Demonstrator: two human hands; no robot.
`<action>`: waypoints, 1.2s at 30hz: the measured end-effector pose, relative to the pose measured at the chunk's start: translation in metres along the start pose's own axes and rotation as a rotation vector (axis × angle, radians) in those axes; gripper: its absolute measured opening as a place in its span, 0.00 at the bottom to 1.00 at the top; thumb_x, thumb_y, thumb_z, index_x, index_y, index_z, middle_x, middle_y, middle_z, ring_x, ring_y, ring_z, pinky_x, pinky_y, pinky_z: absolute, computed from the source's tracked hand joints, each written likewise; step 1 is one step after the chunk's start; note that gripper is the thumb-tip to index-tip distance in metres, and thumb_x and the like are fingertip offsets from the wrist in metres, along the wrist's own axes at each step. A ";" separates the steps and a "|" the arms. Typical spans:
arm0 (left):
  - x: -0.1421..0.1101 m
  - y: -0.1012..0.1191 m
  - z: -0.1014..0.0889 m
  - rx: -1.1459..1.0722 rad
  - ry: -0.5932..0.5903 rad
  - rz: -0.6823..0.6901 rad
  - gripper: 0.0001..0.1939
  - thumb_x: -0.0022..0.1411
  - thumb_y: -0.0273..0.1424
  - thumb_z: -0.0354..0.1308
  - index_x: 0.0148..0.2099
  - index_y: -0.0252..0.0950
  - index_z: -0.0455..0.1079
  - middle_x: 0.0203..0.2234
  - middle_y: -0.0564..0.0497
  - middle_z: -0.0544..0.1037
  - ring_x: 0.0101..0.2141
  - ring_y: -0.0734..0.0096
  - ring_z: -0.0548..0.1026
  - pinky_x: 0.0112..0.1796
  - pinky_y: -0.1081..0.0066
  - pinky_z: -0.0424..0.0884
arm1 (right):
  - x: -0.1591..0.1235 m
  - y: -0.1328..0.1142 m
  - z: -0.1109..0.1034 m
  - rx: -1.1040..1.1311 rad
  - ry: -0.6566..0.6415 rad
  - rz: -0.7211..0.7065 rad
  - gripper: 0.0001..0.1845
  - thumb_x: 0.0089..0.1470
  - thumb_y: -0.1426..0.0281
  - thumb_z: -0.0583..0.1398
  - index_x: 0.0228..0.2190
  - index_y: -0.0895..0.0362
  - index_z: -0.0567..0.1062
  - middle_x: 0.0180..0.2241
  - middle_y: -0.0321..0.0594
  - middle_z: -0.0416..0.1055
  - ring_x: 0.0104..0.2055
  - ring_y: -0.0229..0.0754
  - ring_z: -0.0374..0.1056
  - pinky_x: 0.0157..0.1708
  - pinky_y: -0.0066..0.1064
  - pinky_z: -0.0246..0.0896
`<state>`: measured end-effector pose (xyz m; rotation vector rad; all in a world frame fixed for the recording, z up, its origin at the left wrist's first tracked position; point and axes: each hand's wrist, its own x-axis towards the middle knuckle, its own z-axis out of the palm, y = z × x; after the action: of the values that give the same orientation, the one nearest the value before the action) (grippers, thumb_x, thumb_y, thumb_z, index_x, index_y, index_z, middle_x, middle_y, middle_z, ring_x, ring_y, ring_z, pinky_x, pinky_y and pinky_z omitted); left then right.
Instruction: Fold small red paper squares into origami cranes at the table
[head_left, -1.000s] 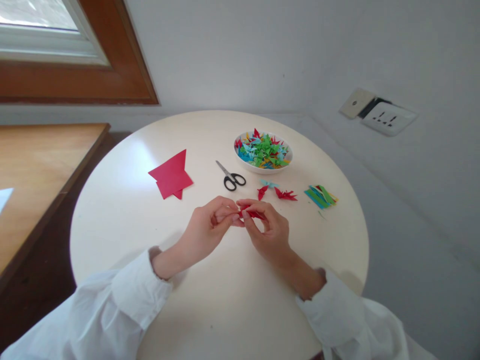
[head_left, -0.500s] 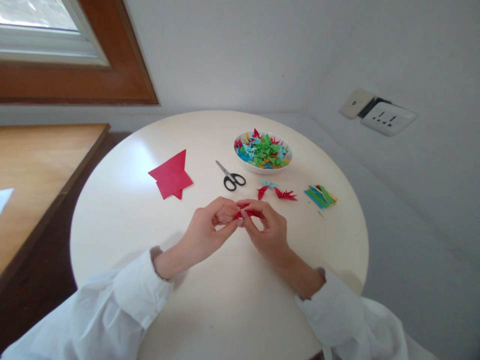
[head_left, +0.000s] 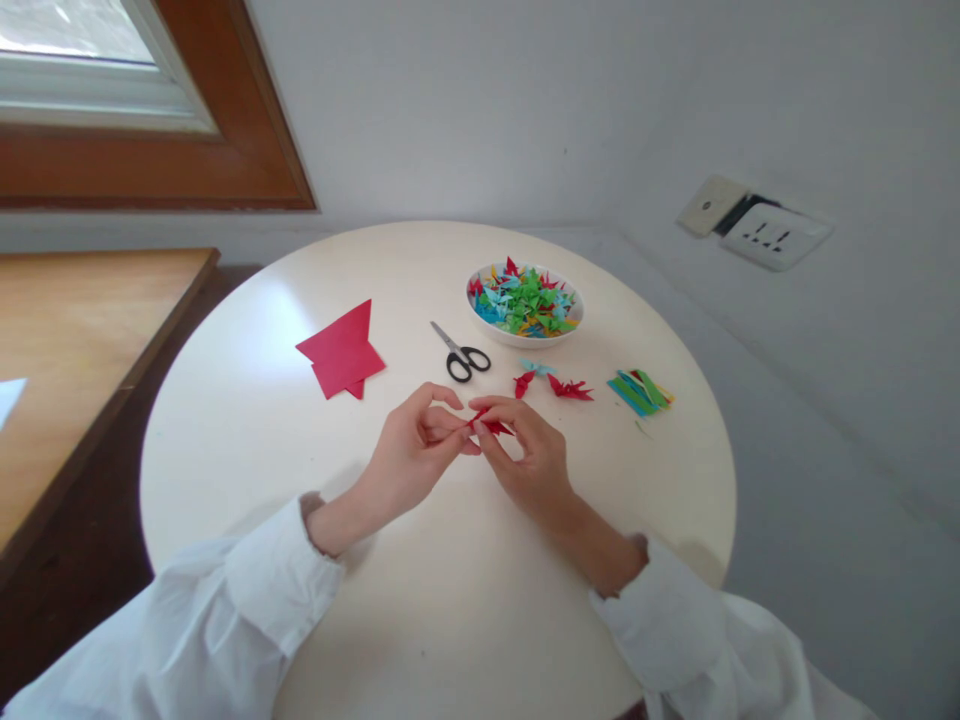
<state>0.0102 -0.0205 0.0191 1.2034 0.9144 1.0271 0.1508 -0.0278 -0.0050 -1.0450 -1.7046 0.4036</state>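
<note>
Fingers (head_left: 480, 428) pinching small, pointed, folded red paper (head_left: 495, 426)

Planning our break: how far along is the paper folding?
Looks done: the small multicoloured paper figures filling the white oval bowl and the loose red and blue paper figures. In hand: a folded red paper piece, between the left hand and right hand. Probably left: the flat red paper sheets. Total wanted: unclear.

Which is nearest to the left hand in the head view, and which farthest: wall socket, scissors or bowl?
From the left hand:
1. Scissors: just beyond its fingers.
2. Bowl: farther back on the table, to the right.
3. Wall socket: off the table, far right.
</note>
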 end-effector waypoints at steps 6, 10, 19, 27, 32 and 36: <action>0.000 0.003 0.000 0.062 0.076 0.022 0.18 0.50 0.28 0.59 0.41 0.39 0.54 0.19 0.59 0.74 0.24 0.73 0.76 0.31 0.71 0.73 | 0.004 0.001 -0.001 -0.046 0.013 -0.081 0.03 0.52 0.74 0.57 0.30 0.54 0.70 0.35 0.41 0.70 0.40 0.40 0.68 0.37 0.35 0.67; 0.002 0.000 -0.002 0.149 0.079 0.058 0.17 0.51 0.28 0.58 0.41 0.39 0.54 0.18 0.60 0.71 0.24 0.74 0.74 0.29 0.73 0.70 | 0.005 0.004 -0.001 -0.148 0.097 -0.114 0.04 0.49 0.74 0.59 0.30 0.53 0.71 0.35 0.41 0.67 0.39 0.41 0.66 0.37 0.36 0.66; 0.004 -0.008 -0.009 0.365 0.093 0.218 0.09 0.55 0.29 0.53 0.41 0.37 0.61 0.18 0.58 0.65 0.22 0.77 0.66 0.26 0.76 0.64 | 0.006 0.008 -0.002 -0.130 0.056 -0.092 0.06 0.50 0.74 0.57 0.30 0.53 0.73 0.26 0.36 0.71 0.30 0.39 0.67 0.31 0.33 0.65; 0.008 -0.008 -0.015 0.689 0.129 0.506 0.11 0.53 0.27 0.56 0.41 0.37 0.66 0.37 0.46 0.71 0.39 0.67 0.69 0.40 0.67 0.67 | 0.004 0.009 -0.001 -0.020 0.033 0.105 0.06 0.49 0.74 0.57 0.30 0.54 0.73 0.30 0.37 0.75 0.31 0.39 0.70 0.32 0.32 0.66; 0.008 -0.009 -0.016 0.665 0.018 0.436 0.10 0.57 0.29 0.54 0.43 0.37 0.66 0.39 0.45 0.75 0.40 0.67 0.72 0.43 0.67 0.67 | 0.003 0.008 -0.001 0.049 -0.014 0.129 0.07 0.48 0.74 0.57 0.30 0.54 0.74 0.30 0.37 0.76 0.32 0.39 0.71 0.33 0.32 0.66; 0.006 -0.009 -0.016 0.678 0.020 0.439 0.06 0.57 0.28 0.52 0.39 0.37 0.68 0.36 0.46 0.76 0.38 0.68 0.73 0.40 0.70 0.68 | 0.002 0.009 0.000 0.103 -0.017 0.150 0.07 0.48 0.75 0.58 0.30 0.54 0.75 0.30 0.36 0.76 0.32 0.39 0.70 0.33 0.31 0.66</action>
<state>-0.0020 -0.0108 0.0079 2.0298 1.0813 1.1041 0.1542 -0.0210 -0.0102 -1.0996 -1.6082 0.5915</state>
